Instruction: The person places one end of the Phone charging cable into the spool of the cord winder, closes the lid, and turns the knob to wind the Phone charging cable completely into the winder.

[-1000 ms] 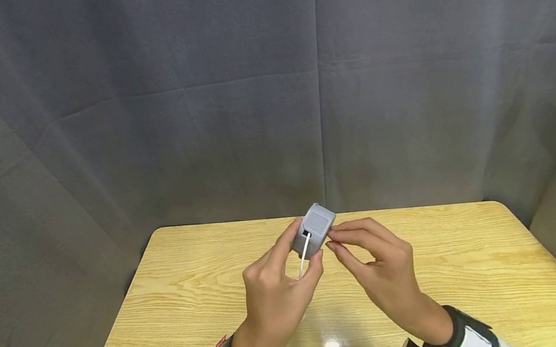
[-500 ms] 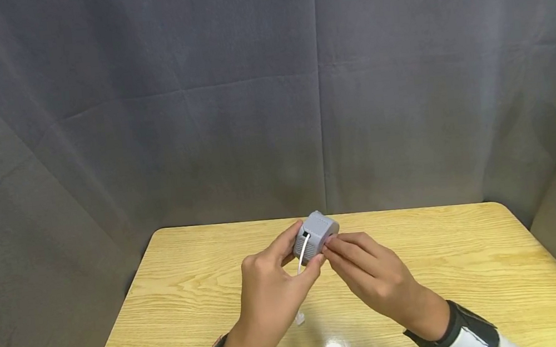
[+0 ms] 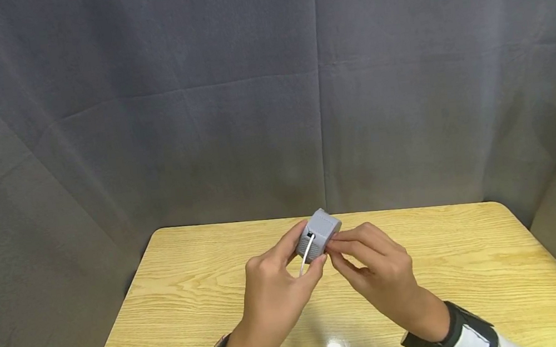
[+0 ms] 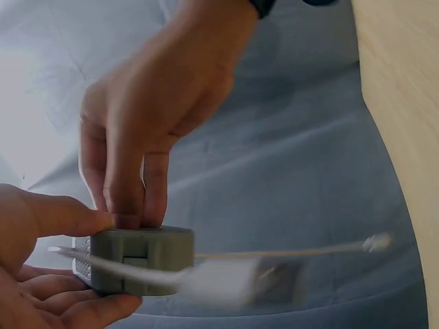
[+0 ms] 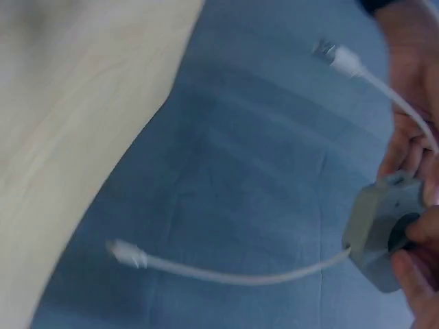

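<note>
My left hand (image 3: 274, 291) grips a small grey cable winder (image 3: 323, 224) between thumb and fingers, over the table. A white USB cable (image 3: 307, 253) comes out of a slot in its near side and passes behind the left thumb. In the right wrist view, the wide metal-tipped USB plug (image 5: 346, 60) and the smaller plug (image 5: 127, 253) hang free on opposite sides of the grey case (image 5: 367, 219). My right hand (image 3: 388, 274) has its thumb and fingertips at the dark round hub on the winder's right face, pinching there. The fingertips partly hide the hub.
Below the hands lies a light wooden table (image 3: 194, 293) with rounded far corners. A grey curtain (image 3: 235, 144) hangs behind it and along both sides. Each wrist wears a black strap (image 3: 453, 324).
My right fingers first moved in onto the winder's right face, then shifted their grip there. The winder has turned slightly. A white plug seen below the left hand half a second ago is hidden now.
</note>
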Motion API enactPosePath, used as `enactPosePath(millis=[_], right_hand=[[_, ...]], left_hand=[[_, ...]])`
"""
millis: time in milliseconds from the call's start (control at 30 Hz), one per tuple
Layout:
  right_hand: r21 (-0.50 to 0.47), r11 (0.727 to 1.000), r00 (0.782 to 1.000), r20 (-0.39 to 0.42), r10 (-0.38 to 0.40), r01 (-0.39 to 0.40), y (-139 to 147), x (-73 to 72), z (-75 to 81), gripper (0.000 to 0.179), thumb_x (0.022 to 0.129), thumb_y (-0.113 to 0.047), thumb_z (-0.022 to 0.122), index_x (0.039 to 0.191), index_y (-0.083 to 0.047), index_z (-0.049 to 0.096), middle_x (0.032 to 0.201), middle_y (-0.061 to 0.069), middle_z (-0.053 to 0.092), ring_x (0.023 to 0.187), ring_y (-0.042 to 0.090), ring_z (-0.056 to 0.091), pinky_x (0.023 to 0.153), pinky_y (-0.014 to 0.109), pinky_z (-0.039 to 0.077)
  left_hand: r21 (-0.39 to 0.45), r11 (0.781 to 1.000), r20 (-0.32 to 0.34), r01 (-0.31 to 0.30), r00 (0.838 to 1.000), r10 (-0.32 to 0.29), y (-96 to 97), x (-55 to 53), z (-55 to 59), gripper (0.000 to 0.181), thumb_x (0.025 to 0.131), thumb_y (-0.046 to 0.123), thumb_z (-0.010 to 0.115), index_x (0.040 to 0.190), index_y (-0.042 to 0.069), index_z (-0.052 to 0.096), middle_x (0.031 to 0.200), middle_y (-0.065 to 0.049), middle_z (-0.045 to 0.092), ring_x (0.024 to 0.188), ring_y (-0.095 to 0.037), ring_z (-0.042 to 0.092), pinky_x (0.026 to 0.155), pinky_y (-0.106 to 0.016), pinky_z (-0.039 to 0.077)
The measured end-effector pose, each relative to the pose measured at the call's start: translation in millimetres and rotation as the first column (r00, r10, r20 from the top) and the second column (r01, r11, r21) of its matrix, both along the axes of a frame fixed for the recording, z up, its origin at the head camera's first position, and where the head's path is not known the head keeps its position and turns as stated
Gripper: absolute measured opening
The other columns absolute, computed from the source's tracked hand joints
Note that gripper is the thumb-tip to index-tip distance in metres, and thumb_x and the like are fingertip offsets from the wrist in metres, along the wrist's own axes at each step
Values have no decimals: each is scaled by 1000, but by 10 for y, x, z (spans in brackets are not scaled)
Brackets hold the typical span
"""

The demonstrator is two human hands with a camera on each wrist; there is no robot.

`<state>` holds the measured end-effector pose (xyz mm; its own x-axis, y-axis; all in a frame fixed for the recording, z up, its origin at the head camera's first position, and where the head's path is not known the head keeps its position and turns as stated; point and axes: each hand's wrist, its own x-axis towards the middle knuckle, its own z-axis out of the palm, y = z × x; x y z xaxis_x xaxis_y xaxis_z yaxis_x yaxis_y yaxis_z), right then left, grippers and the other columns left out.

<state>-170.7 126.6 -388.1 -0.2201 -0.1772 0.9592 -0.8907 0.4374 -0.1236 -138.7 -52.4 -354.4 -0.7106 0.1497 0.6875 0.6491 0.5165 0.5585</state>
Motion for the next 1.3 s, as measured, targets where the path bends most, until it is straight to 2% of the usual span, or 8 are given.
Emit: enactPosePath(millis=[167, 300, 433, 600, 800, 967, 1100, 1300], right_hand=[[-341, 939, 867, 454, 208, -46, -36, 85, 49, 2, 87, 0, 80, 88, -2, 79, 87, 6, 74, 83, 9, 72, 77, 19, 62], [-594, 803, 458, 730, 508, 56, -33, 133, 170, 3, 90, 0, 76, 92, -2, 77, 94, 1, 73, 88, 11, 74, 85, 27, 64], [-814, 545, -41, 549, 835, 203, 15, 128, 276, 12, 101, -8, 63, 108, -4, 72, 111, 4, 69, 101, 9, 70, 96, 19, 57], [-870, 378, -271, 299, 915, 317, 58, 120, 269, 20, 105, -9, 56, 123, -4, 63, 117, 4, 68, 105, 5, 67, 97, 10, 53], [-792, 585, -89, 579, 811, 177, 18, 130, 215, 27, 102, -10, 63, 127, 0, 64, 123, 3, 67, 114, 10, 68, 106, 22, 53], [-581, 814, 498, 702, 510, -15, -25, 129, 114, 9, 90, 0, 76, 99, -1, 76, 100, 5, 72, 94, 14, 73, 90, 27, 62], [-216, 973, 942, 303, 144, -79, -5, 55, 51, 7, 93, -3, 74, 95, 2, 77, 94, 11, 72, 87, 15, 70, 82, 17, 60], [125, 992, 984, -176, 2, 21, 23, -16, 40, 23, 103, -8, 62, 93, 7, 77, 92, 15, 72, 77, 25, 67, 66, 23, 59]], left_hand=[[11, 1000, -129, -16, 991, 18, 35, -20, -54, 52, 77, 3, 88, 125, -3, 68, 111, -17, 77, 99, -21, 77, 80, -26, 64], [1, 999, -224, -51, 973, 50, 63, -46, -108, 55, 74, 3, 90, 124, -4, 68, 106, -17, 79, 93, -22, 78, 76, -27, 65], [-25, 995, -318, -100, 944, 87, 92, -60, -144, 58, 71, -1, 89, 125, -5, 68, 106, -18, 78, 91, -24, 79, 74, -28, 65], [-29, 993, -365, -115, 926, 96, 87, -64, -152, 58, 69, -6, 87, 124, -5, 68, 108, -18, 78, 93, -27, 78, 75, -30, 65], [-20, 997, -317, -78, 946, 68, 42, -65, -141, 54, 71, -6, 87, 122, -6, 68, 106, -20, 78, 94, -28, 78, 78, -30, 64], [22, 997, -271, -68, 960, 71, -3, -59, -100, 52, 71, -1, 89, 120, -5, 70, 103, -18, 79, 90, -25, 79, 75, -30, 65], [55, 998, -182, -31, 983, 40, -34, -51, -68, 50, 75, 3, 88, 120, -5, 70, 107, -20, 77, 93, -22, 78, 78, -25, 64], [76, 997, -90, 10, 996, -4, -52, -41, -74, 49, 77, 5, 87, 122, -3, 70, 108, -17, 78, 94, -18, 78, 81, -21, 62]])
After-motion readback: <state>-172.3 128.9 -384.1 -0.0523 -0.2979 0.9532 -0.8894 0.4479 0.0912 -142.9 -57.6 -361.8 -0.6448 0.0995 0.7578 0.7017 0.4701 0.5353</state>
